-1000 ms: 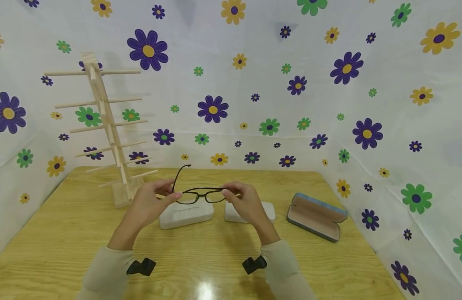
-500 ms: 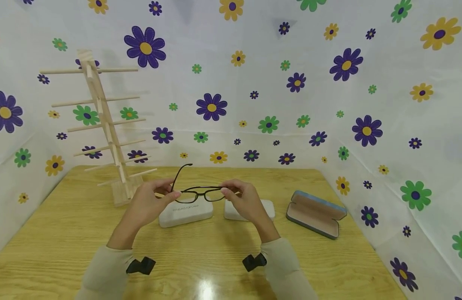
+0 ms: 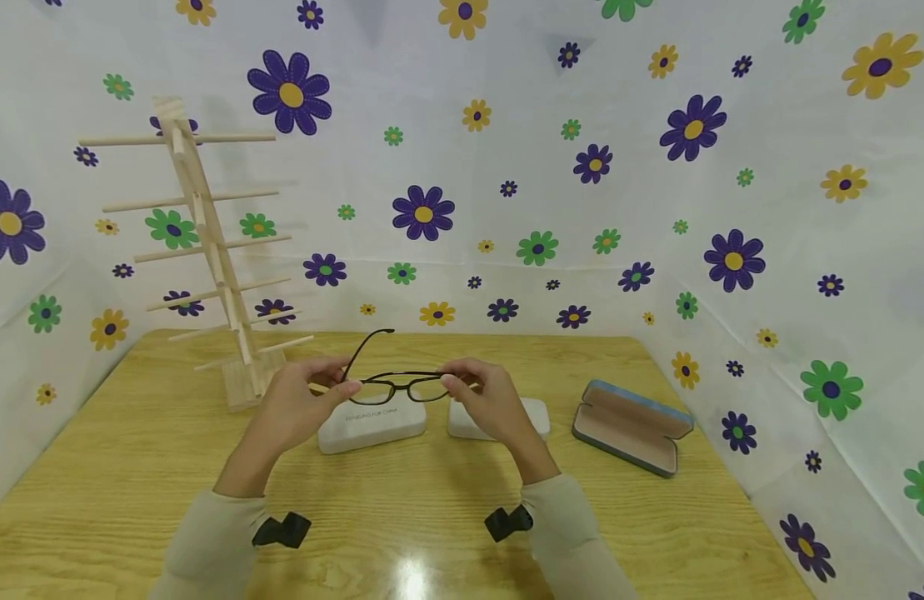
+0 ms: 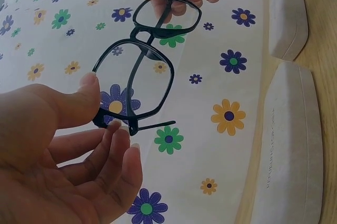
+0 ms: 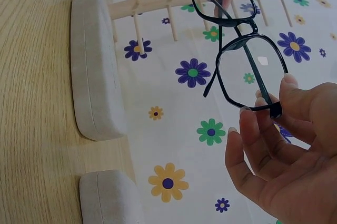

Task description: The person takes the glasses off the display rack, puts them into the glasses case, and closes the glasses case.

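A pair of black-framed eyeglasses [image 3: 401, 387] is held up between both hands above the table. My left hand [image 3: 300, 404] pinches the left end of the frame by the hinge, between thumb and fingers. At the other end, my right hand [image 3: 493, 402] grips the frame's corner the same way. The left temple arm [image 3: 362, 346] sticks up and away, curving right at its tip. Behind the lenses the other temple arm [image 4: 138, 74] lies folded across, as the left wrist view shows. Just below and behind the hands are two white glasses cases [image 3: 372, 433], both closed, the right one partly hidden.
To the right lies an open blue-grey glasses case [image 3: 630, 429] with a pinkish lining. A wooden display rack [image 3: 222, 275] with several pegs stands at the back left. Flower-patterned cloth [image 3: 462, 167] encloses the wooden table [image 3: 402, 517] behind and at the sides.
The tip of the raised left temple arm has swung a little to the right. Both hands keep their hold, and the head view has shifted slightly.
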`<state>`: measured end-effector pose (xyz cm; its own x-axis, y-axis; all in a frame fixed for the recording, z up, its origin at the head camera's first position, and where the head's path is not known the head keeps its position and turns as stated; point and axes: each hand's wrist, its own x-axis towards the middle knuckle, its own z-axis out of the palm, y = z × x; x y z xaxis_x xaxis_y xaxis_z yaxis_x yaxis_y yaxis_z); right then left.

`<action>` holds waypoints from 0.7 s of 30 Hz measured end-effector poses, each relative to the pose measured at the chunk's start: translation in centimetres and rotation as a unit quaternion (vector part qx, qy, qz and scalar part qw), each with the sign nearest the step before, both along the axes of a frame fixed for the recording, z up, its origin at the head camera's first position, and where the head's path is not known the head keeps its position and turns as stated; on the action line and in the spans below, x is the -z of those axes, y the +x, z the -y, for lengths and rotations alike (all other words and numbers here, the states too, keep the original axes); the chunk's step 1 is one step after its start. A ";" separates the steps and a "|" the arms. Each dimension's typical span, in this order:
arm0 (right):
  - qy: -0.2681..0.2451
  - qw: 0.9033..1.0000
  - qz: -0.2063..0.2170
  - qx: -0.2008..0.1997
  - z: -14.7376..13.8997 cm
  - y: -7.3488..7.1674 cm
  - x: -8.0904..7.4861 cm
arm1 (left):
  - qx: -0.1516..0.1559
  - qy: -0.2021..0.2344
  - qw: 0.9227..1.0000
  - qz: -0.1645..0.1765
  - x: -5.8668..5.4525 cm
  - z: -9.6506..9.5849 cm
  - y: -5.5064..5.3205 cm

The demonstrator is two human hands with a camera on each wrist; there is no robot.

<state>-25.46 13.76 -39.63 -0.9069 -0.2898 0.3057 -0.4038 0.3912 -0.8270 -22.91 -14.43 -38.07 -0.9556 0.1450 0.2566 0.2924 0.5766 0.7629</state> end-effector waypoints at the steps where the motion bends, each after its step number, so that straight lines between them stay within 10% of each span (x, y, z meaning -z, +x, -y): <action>1: -0.001 1.000 0.000 -0.001 0.0 0.0 0.0 | 0.000 0.000 1.000 0.000 0.0 0.0 0.0; 21: 0.008 1.000 -0.006 -0.007 0.0 -0.1 0.2 | 0.005 0.001 1.000 -0.008 0.1 -0.2 0.1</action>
<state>-25.55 13.80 -39.82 -0.8992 -0.3079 0.3110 -0.4188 0.3992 -0.8156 -22.86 -14.28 -38.17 -0.9496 0.1543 0.2730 0.3112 0.5713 0.7594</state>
